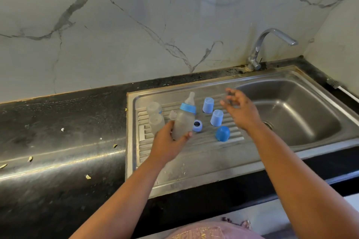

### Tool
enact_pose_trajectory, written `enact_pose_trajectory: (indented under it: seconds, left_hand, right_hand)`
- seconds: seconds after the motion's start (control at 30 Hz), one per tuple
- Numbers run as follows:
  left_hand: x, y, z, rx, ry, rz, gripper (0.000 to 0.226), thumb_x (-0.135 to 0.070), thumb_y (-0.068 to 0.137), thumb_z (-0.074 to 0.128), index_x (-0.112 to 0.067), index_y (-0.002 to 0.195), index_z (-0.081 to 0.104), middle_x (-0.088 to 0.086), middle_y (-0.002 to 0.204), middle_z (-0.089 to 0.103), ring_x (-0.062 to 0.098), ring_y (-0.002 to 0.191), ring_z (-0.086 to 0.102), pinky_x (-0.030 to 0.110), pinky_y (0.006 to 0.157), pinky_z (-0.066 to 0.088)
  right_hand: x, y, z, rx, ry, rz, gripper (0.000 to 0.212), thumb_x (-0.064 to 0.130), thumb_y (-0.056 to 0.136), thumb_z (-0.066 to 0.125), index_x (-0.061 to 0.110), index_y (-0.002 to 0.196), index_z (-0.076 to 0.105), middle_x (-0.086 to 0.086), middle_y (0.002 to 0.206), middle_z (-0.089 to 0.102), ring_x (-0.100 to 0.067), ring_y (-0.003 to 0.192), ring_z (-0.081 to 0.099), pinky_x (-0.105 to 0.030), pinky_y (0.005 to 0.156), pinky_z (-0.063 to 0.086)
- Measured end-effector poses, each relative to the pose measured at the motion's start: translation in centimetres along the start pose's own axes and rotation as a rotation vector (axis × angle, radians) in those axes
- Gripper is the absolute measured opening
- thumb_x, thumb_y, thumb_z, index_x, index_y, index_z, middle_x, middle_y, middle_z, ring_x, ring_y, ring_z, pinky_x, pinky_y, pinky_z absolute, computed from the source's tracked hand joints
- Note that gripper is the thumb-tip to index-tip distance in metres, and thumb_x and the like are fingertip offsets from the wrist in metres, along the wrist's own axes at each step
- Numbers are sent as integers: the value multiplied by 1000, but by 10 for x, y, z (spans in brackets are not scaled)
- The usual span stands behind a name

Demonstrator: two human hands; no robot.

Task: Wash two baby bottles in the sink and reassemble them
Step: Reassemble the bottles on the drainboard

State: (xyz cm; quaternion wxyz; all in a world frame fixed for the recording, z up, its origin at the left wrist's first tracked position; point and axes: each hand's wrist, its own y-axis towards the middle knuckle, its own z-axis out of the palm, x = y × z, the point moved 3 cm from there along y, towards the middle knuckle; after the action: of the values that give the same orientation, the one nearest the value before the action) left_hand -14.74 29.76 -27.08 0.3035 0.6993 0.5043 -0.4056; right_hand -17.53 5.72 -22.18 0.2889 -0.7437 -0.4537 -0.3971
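One assembled bottle (183, 120) sits clasped in our left hand (169, 141); our right hand (240, 109), released, hovers near loose caps (216, 118), probably choosing.

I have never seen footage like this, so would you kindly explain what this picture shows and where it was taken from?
There is no machine here: a person wears a wide-angle camera on the head, looking down at their own two bare hands. The left hand grips a baby bottle with a blue ring and teat already on. The right hand hangs open above the draining board, holding nothing. On the board stand two pale blue caps, a darker blue cap, a loose blue ring and a clear bottle body. The sink basin and tap are to the right.
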Motion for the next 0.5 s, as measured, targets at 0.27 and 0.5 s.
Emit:
enact_pose_trajectory:
  seconds: [0.27,0.5]
  left_hand:
    - [6,0,9,21,-68,-114,40,-38,78,78,-27,110,58,-16,99,62,4,91,60,29,77,53]
    - [-9,12,19,27,-44,-68,40,-33,77,81,-34,108,56,-21,100,61,1,94,59,29,80,53]
  right_hand:
    - [-72,4,39,299,-604,-64,63,33,85,73,25,141,46,-9,139,45,-26,127,45,-31,104,35]
    - [-73,35,-1,273,-158,-19,29,18,84,74,29,110,66,-2,114,62,-21,103,60,-32,87,50]
